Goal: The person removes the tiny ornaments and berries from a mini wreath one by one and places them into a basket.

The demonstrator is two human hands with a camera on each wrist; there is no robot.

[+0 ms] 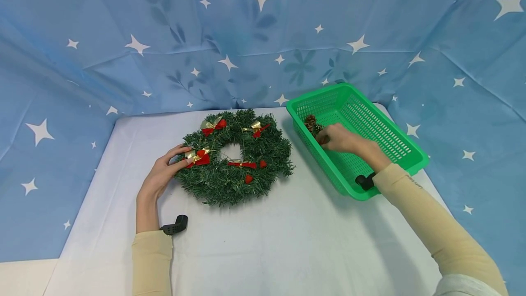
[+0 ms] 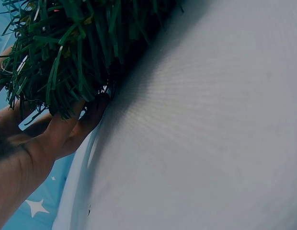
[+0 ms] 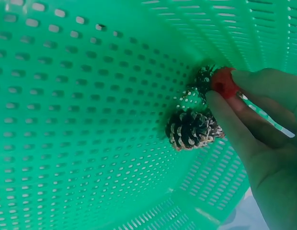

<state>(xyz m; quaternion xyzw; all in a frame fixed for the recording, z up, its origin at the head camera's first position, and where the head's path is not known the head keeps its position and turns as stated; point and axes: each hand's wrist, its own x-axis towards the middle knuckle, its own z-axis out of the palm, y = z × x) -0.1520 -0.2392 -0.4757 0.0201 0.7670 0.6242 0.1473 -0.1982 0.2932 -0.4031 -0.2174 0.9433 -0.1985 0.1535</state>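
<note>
A green artificial wreath with red and gold bows lies on the white table. My left hand holds its left edge beside a red-and-gold bow; the left wrist view has the fingers around the green tips. Inside the green basket, my right hand pinches a small red ornament between thumb and forefinger. Near those fingertips sit a pine cone and a second dark cone partly behind the ornament.
The basket stands at the table's back right, its perforated walls rising around the right hand. Two small red pieces sit on the wreath's lower right. A blue star-patterned cloth hangs behind the white table.
</note>
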